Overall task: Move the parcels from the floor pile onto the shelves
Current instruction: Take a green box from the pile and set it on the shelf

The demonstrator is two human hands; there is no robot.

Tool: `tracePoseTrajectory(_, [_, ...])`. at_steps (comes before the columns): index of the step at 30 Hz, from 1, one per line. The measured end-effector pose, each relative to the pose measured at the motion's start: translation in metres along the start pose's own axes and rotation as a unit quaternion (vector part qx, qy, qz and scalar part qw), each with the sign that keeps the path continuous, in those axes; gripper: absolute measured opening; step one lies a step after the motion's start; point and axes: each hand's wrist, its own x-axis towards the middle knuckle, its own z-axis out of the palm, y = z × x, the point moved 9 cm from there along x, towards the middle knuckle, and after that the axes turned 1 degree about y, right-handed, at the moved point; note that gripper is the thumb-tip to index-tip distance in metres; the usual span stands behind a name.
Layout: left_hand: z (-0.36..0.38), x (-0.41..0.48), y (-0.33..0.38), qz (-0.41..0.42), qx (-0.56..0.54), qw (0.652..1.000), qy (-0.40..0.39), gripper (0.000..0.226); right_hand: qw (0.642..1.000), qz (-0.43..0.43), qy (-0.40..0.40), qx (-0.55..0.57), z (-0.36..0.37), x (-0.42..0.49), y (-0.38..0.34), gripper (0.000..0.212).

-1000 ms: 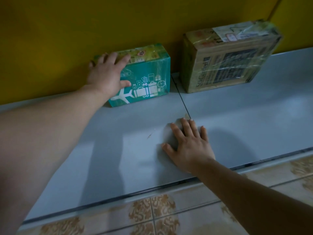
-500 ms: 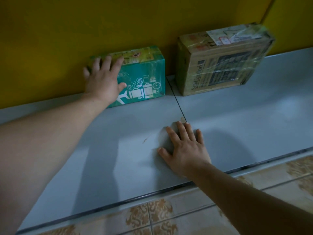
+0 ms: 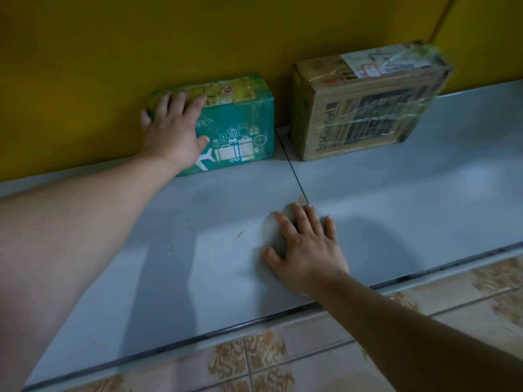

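Spreading straight fingers over a green parcel, the left hand is touching its front and top edge, grip apart, not clasping it. The parcel is sitting on the grey shelf against the yellow wall. To the right of that grip, a brown parcel is standing apart. The right hand is lying flat on the shelf, fingers apart.

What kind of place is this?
Probably a parcel storeroom or pickup point, not certain: a taped green parcel and a labelled brown carton stand on a low grey shelf against a yellow wall, above a tiled floor.
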Motion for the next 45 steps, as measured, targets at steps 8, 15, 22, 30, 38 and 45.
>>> tracePoseTrajectory(8, [-0.014, -0.005, 0.001, -0.008, -0.036, 0.999, -0.039, 0.076, 1.000, 0.005, 0.007, -0.008, 0.001, 0.000, 0.001, 0.075])
tracePoseTrajectory(15, [-0.029, -0.039, -0.004, 0.005, -0.091, 0.995, -0.041, 0.075, 1.000, 0.017, 0.001, -0.024, -0.003, 0.000, 0.002, 0.075])
tracePoseTrajectory(22, [-0.044, -0.118, -0.009, 0.009, -0.102, 0.985, -0.136, 0.072, 0.996, 0.054, -0.070, -0.029, -0.022, -0.036, -0.016, 0.080])
tracePoseTrajectory(30, [-0.118, -0.235, 0.011, 0.026, -0.125, 0.962, -0.243, 0.071, 0.991, 0.028, -0.114, -0.061, -0.080, -0.161, -0.078, 0.078])
tracePoseTrajectory(38, [-0.329, -0.325, 0.001, 0.022, -0.184, 0.944, -0.273, 0.071, 0.992, 0.066, -0.101, -0.047, -0.223, -0.353, -0.156, 0.075])
tracePoseTrajectory(45, [-0.544, -0.355, -0.020, 0.046, -0.172, 0.958, -0.224, 0.071, 0.996, 0.024, -0.032, -0.082, -0.390, -0.455, -0.232, 0.074])
